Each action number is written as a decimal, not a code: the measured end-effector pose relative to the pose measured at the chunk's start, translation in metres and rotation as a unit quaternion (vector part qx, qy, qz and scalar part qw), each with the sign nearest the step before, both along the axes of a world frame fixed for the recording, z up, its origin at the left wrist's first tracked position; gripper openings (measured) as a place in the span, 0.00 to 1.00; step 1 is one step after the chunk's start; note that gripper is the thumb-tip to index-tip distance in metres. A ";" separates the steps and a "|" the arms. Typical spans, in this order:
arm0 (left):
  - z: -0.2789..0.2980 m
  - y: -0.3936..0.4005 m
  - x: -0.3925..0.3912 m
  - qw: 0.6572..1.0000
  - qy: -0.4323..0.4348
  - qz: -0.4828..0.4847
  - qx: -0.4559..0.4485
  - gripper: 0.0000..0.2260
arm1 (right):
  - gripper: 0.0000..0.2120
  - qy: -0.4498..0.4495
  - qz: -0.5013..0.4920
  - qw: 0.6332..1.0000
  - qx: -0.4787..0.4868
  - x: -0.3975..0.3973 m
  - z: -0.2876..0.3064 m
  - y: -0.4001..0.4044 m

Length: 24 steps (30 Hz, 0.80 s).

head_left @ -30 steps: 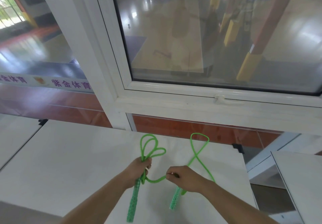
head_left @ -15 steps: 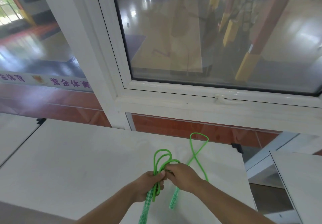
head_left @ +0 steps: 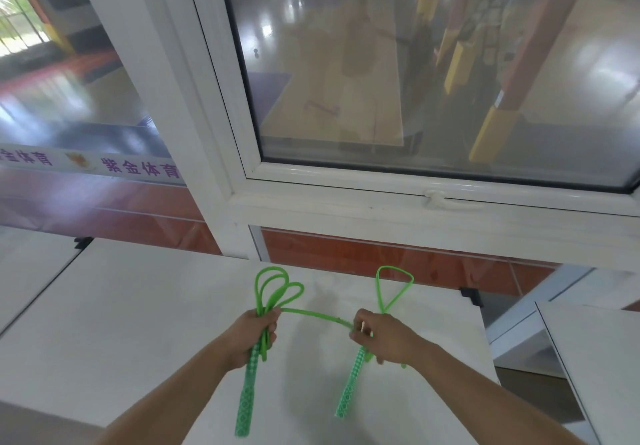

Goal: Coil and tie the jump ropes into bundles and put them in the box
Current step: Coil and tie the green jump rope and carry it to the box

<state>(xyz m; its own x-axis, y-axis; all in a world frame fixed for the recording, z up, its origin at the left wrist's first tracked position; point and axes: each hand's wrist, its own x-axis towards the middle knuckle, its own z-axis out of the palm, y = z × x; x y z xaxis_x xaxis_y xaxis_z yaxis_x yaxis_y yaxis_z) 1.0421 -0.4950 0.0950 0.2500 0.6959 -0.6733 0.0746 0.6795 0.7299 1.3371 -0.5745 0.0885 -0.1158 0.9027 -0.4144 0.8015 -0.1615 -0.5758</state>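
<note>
- The big window (head_left: 415, 63) fills most of what I can see; the hall behind its glass is smeared by reflections, so the yellow and red posts there are hard to make out, and its white frame (head_left: 381, 209) carries a small latch (head_left: 437, 198).
- To the left, a strip of purple lettering (head_left: 138, 169) runs off the edge and is only partly readable.
- The white table (head_left: 138, 323) sits just under the window; its near edge is cut off at the bottom, and further table tops beside it, left and right, show only in part.
- No box shows anywhere from here.
- Both forearms come in from the bottom edge, elbows out of sight, reaching forward over the table.
- The green jump rope (head_left: 311, 314) is held above the table between the two hands, one stretch of it spanning the gap.
- The left hand (head_left: 251, 335) is curled round a bunch of loops (head_left: 273, 288) that stand up above the fist, together with the top of one patterned handle (head_left: 246, 403), which hangs down toward the table.
- The right hand (head_left: 382, 337) pinches the rope at thumb and forefinger; the other fingers are curled, and I cannot tell how they meet the second handle (head_left: 349, 389) slanting down beneath it.
- A single loop (head_left: 394, 285) rises beyond the right hand; where it joins the rest is hidden by the knuckles.
</note>
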 end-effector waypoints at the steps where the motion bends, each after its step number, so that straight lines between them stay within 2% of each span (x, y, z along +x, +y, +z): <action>1: 0.002 0.004 -0.003 1.000 0.013 0.014 0.006 0.10 | 0.16 -0.033 0.019 0.999 -0.012 0.002 0.001 -0.002; 3: 0.006 0.014 -0.012 0.997 0.039 0.064 0.021 0.10 | 0.25 -0.103 0.048 0.993 -0.016 0.007 0.005 -0.006; 5: 0.009 0.021 -0.022 0.992 0.066 0.098 0.042 0.11 | 0.28 -0.108 0.040 0.993 -0.023 0.012 0.008 -0.008; 9: 0.011 0.020 -0.026 0.990 0.090 0.088 0.057 0.11 | 0.20 -0.087 -0.044 0.995 0.008 0.022 0.005 -0.007; 13: 0.006 0.014 -0.010 0.987 0.026 0.156 0.007 0.08 | 0.13 0.077 -0.142 0.987 0.004 0.011 -0.002 -0.009; 16: 0.001 0.000 0.012 0.989 -0.019 0.144 -0.027 0.08 | 0.13 0.224 -0.259 0.939 -0.045 -0.017 -0.004 -0.012; 18: 0.000 -0.015 0.029 0.993 -0.030 0.109 -0.040 0.06 | 0.13 0.306 -0.301 0.900 -0.070 -0.036 -0.003 -0.012; 20: -0.002 -0.029 0.046 0.995 -0.038 0.083 -0.043 0.06 | 0.13 0.351 -0.304 0.883 -0.064 -0.054 -0.001 -0.011; 24: -0.002 -0.048 0.069 0.996 -0.049 0.064 -0.026 0.09 | 0.12 0.333 -0.248 0.910 0.004 -0.076 0.001 -0.015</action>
<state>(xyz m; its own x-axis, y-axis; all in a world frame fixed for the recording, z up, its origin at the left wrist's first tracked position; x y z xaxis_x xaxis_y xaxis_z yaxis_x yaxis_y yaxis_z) 1.1115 -0.5434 0.0926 0.2278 0.6910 -0.6860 -0.0842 0.7159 0.6932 1.2611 -0.5894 0.0894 0.0840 0.9153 -0.3939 0.1048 -0.4012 -0.9100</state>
